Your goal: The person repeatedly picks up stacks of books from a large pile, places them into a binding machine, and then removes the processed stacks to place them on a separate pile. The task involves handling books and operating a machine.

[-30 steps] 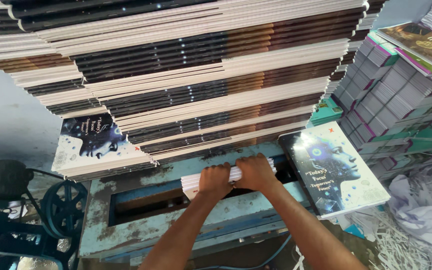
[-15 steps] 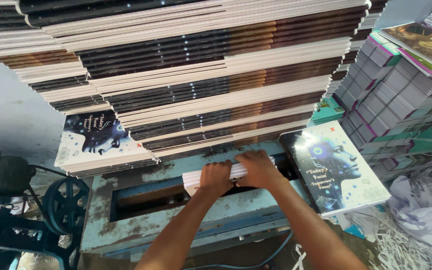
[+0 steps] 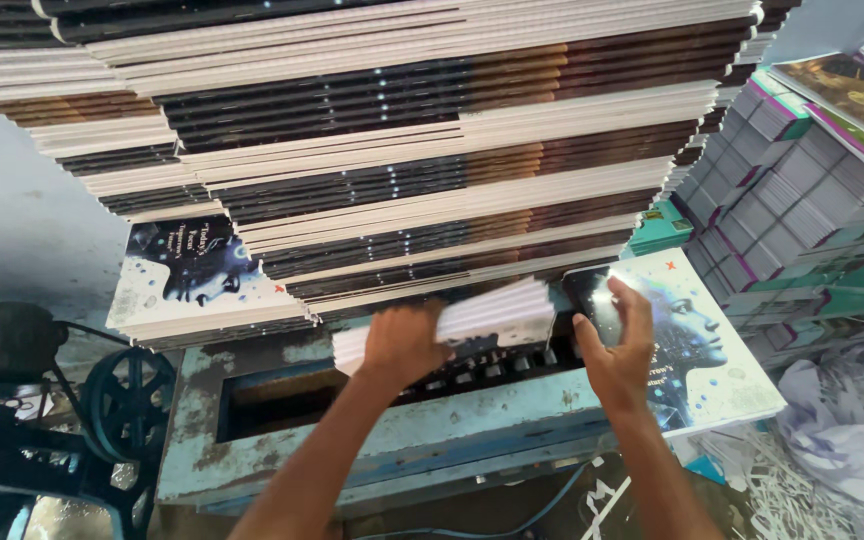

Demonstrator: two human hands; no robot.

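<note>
Overhead, a huge leaning stack of books (image 3: 432,150) fills most of the view, its layers of dark and brown spines alternating with pale page edges, and it overhangs the work area so that its lowest books sit just above the hands. Below it stands a worn, pale blue metal machine (image 3: 452,430) with chipped paint and a dark rectangular slot (image 3: 282,400) in its top surface. The left hand (image 3: 402,345) is clamped on a small white bundle of books (image 3: 482,320), held tilted over the slot, close under the stack. The right hand (image 3: 617,350) is apart from it, fingers spread and lying on the glossy cover of a book pile (image 3: 702,360) at the right of the machine; that cover shows a bluish profile of a head on white, with a small red mark near its top corner. A matching cover, dark at the top with a pale face, lies on another pile (image 3: 192,280) at the left. Farther left a dark spoked wheel (image 3: 130,405) and motor parts stand against a grey-blue wall (image 3: 12,210). At the right, criss-crossed bundles of books with green and magenta spines (image 3: 802,200) rise high, and shredded paper trimmings (image 3: 832,470) lie heaped on the floor beneath them.
</note>
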